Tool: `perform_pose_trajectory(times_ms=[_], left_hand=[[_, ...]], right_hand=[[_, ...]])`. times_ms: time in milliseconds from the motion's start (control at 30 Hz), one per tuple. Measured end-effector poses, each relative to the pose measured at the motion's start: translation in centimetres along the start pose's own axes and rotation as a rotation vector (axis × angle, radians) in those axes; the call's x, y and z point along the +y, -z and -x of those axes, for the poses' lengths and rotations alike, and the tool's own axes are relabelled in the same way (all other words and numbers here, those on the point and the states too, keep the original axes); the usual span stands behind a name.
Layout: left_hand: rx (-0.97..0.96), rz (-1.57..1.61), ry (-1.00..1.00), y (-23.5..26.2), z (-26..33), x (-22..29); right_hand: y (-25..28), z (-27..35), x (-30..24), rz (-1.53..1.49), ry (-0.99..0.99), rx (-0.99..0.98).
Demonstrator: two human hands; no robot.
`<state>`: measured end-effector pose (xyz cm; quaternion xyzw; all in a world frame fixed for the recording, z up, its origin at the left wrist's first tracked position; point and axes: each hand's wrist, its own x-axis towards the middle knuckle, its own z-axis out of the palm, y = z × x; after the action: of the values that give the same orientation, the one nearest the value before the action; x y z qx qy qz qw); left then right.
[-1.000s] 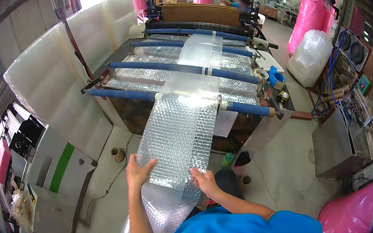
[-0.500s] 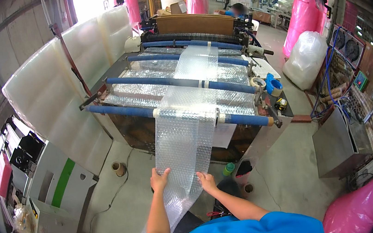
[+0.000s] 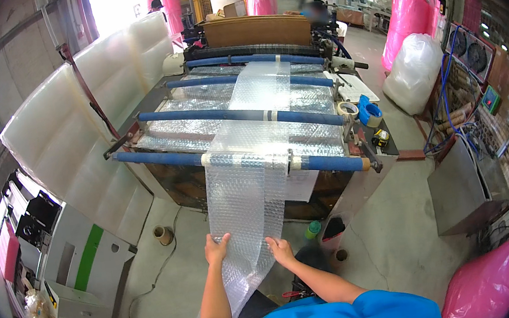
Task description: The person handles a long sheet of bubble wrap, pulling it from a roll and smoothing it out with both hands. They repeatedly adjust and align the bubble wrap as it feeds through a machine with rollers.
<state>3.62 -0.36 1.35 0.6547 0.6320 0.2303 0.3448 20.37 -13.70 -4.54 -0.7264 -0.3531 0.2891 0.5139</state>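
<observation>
Left hand: my left hand (image 3: pixel 217 250) lies flat on the bubble wrap sheet (image 3: pixel 249 205), fingers spread and pointing up its left edge — pressing, not pinching.
Right hand: my right hand (image 3: pixel 279 250) sits on the sheet's right edge, fingers curled at the border; I cannot tell whether they close around it.
Bubble wrap sheet: it hangs from the nearest blue roller (image 3: pixel 331 163) down to my hands, sagging past them toward the floor, with a lengthwise fold between the two hands.
Machine: further blue rollers (image 3: pixel 243 114) lie across the frame behind the first, the same clear web running over them toward a brown board (image 3: pixel 254 30) at the back.
Right of machine: tape rolls (image 3: pixel 368 113) rest on a side shelf — a big clear sack (image 3: pixel 414 72) stands on the floor beyond.
Left side: white padded panels (image 3: pixel 66 128) lean beside the machine.
Floor: a small green bottle (image 3: pixel 312 230) stands just right of the sheet.
</observation>
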Motion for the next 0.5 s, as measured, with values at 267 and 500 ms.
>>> perform_pose_trajectory(times_ms=[267,500], left_hand=[[-0.012,0.014,0.014,0.1,0.2,0.2],[-0.007,0.013,-0.002,-0.1,0.0,0.2]], right_hand=[[0.0,0.3,-0.8,-0.053,-0.062,0.018],[-0.5,-0.1,1.2,-0.063,-0.048,0.021]])
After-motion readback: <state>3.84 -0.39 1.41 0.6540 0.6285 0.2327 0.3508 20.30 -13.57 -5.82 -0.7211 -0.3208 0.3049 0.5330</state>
